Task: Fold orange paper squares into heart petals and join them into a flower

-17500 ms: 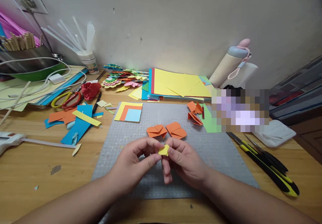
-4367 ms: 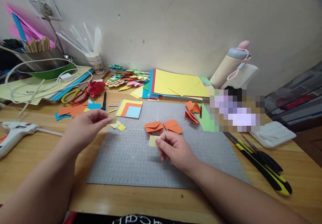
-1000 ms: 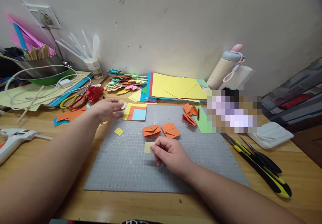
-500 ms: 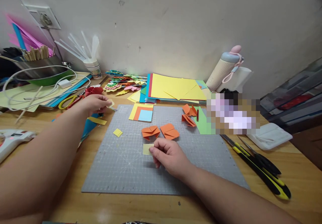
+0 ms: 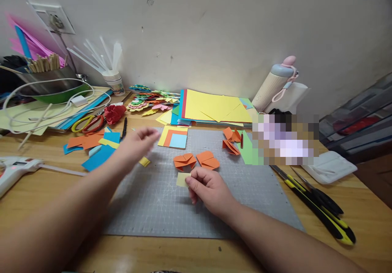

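Observation:
A small pale yellow paper rectangle (image 5: 183,179) is pinched between the thumb and fingers of my right hand (image 5: 206,189), low over the grey cutting mat (image 5: 159,220). My left hand (image 5: 139,146) hangs above the mat's left edge, smeared by motion; whether its fingers hold anything is unclear. Just beside it lies a small yellow folded paper piece (image 5: 145,161), partly covered. Two folded orange paper pieces, one on the left (image 5: 184,162) and one on the right (image 5: 208,159), rest just beyond my right hand. More folded orange paper (image 5: 231,146) sits farther back.
Yellow, orange and blue paper squares (image 5: 177,141) overlap at the mat's back edge. Paper scraps (image 5: 98,158), scissors (image 5: 88,124) and a glue gun (image 5: 21,168) lie left. A yellow-black cutter (image 5: 318,209) lies right. Coloured sheets (image 5: 214,105) and a bottle (image 5: 272,85) stand behind.
My left hand has swung right, from beside the scraps to over the mat, and the small pale piece at its fingertips no longer shows there. My right hand keeps its paper almost in place.

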A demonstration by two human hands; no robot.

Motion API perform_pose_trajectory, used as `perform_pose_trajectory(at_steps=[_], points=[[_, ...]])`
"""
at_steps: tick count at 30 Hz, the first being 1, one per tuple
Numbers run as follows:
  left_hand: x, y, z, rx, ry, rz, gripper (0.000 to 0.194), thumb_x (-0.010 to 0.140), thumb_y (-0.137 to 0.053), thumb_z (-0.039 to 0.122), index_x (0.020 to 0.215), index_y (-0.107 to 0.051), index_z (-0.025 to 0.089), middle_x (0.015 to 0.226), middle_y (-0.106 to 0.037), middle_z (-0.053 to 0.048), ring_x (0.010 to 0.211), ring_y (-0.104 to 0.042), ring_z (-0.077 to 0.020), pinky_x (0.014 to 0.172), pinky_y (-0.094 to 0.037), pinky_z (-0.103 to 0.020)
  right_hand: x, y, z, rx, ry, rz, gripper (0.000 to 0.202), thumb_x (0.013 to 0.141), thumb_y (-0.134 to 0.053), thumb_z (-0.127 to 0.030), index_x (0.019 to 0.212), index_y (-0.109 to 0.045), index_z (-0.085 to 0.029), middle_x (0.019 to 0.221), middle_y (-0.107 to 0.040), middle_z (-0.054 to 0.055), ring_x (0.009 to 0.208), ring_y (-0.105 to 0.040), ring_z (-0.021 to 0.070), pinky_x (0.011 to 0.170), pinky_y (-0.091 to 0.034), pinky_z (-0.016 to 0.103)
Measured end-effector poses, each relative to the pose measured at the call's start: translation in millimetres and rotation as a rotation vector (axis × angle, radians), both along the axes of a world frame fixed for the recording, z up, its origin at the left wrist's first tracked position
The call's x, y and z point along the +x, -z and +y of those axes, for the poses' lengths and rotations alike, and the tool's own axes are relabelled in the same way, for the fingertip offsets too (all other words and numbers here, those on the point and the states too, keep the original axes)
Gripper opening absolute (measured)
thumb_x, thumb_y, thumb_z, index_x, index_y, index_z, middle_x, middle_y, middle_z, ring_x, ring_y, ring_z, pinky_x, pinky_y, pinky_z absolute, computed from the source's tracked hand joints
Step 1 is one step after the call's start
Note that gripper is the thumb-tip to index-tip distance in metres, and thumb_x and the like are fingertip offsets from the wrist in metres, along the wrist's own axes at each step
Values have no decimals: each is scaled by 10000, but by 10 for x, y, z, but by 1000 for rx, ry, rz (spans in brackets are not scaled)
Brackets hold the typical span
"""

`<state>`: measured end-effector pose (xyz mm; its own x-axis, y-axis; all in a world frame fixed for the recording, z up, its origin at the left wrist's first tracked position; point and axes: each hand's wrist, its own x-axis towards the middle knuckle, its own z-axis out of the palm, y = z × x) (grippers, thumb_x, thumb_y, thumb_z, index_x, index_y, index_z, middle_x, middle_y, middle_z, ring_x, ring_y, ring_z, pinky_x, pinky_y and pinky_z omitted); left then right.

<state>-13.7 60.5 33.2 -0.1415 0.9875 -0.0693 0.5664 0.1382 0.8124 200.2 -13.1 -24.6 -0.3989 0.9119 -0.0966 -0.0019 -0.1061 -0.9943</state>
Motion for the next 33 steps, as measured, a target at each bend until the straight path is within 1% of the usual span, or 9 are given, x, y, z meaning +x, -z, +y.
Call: perform_pose_trajectory(at_steps=[3,5,9,13,19,23,26,28,33], points=[[316,73,-455,-119,253,-132,325,668,-642,516,776,-655,209,618,-595,-4,508,-498,-137,459,-376,-245,-3,-21,-5,18,13,6,290,861,-550,-392,664,-462,-199,544,-519,-44,460,-481,89,479,-405,243],[414,134,-641,-170,408,-278,280,708,-627,482,742,-631,205,669,-608,-18,553,-498,-137,504,-382,-253,-8,-35,-6,30,15,2,300,860,-553,-409,663,-464,-200,537,-514,-46,459,-474,89,475,-405,241],[404,225,-715,-150,433,-328,254,762,-593,440,669,-554,208,577,-485,31,521,-409,-121,503,-324,-249,-5,-52,-3,76,9,-27,297,870,-545,-409,672,-483,-196,535,-516,-45,453,-477,88,462,-413,230],[337,254,-687,-79,436,-251,228,793,-568,414,687,-555,212,649,-531,11,605,-460,-147,575,-362,-275,34,-61,2,188,74,-78,278,900,-504,-386,705,-531,-190,572,-535,-30,476,-506,99,480,-435,237],[194,296,-591,9,365,-94,139,809,-566,358,781,-600,225,731,-587,-13,681,-495,-179,633,-357,-302,210,-77,155,468,548,-217,209,941,-431,-372,855,-523,-206,695,-505,-6,597,-500,131,574,-439,265],[124,348,-530,-84,445,-89,136,769,-601,342,844,-615,230,700,-618,-6,638,-547,-176,575,-376,-276,409,-126,379,579,788,-399,196,937,-383,-345,1076,-432,-216,935,-522,58,738,-528,169,604,-438,288],[100,354,-553,-138,520,-39,109,712,-655,329,696,-625,225,588,-598,4,547,-523,-173,510,-333,-263,484,-164,457,594,719,-619,131,868,-496,-326,891,-543,-206,889,-570,62,797,-540,209,662,-430,325],[83,343,-570,-104,497,21,173,682,-692,358,620,-601,225,579,-580,-5,536,-490,-179,508,-300,-272,462,-161,442,575,614,-752,132,834,-549,-333,835,-587,-207,864,-614,59,828,-565,232,710,-428,351],[58,355,-491,85,347,89,250,742,-644,482,810,-598,245,807,-610,-57,743,-533,-247,608,-326,-304,324,-38,338,469,491,-990,427,765,-648,-434,1098,-595,-172,1086,-623,150,1043,-546,347,859,-396,454]])
